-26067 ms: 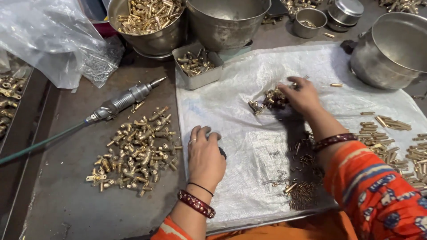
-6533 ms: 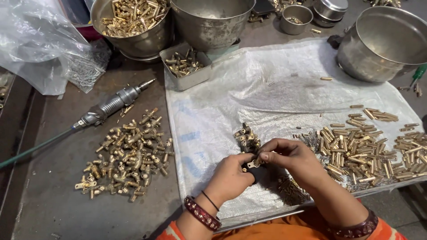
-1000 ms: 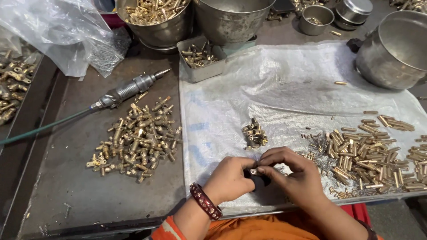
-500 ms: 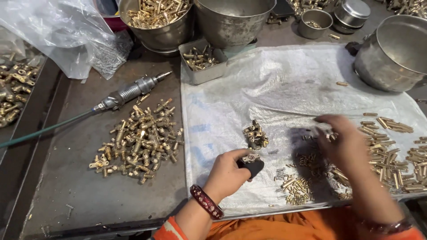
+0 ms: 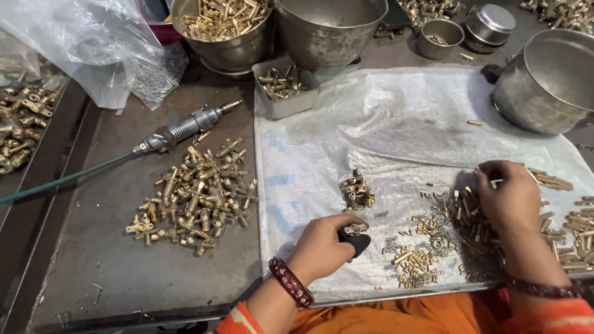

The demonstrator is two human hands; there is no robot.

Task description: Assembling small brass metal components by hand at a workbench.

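Note:
My left hand (image 5: pixel 323 247) rests near the front edge of a white plastic sheet (image 5: pixel 346 124) and grips a small black holder (image 5: pixel 357 242) with a brass fitting (image 5: pixel 355 229) seated on top. My right hand (image 5: pixel 507 196) reaches to the right, fingers down on a spread of small brass pins (image 5: pixel 470 216); whether it holds one I cannot tell. A small cluster of brass fittings (image 5: pixel 357 190) stands on the sheet just beyond my left hand. More short brass pins (image 5: pixel 413 265) lie between my hands.
A loose pile of brass valve parts (image 5: pixel 195 198) lies on the dark metal table at left, beside a pneumatic tool (image 5: pixel 185 128) with a green hose. Steel bowls (image 5: pixel 226 31) (image 5: pixel 550 80), a small square tray of parts (image 5: pixel 283 89) and a clear plastic bag (image 5: pixel 80 49) line the back.
My hands were together over the black holder a second ago. My right hand has since moved away to the right onto the brass pins. My left hand stays on the holder.

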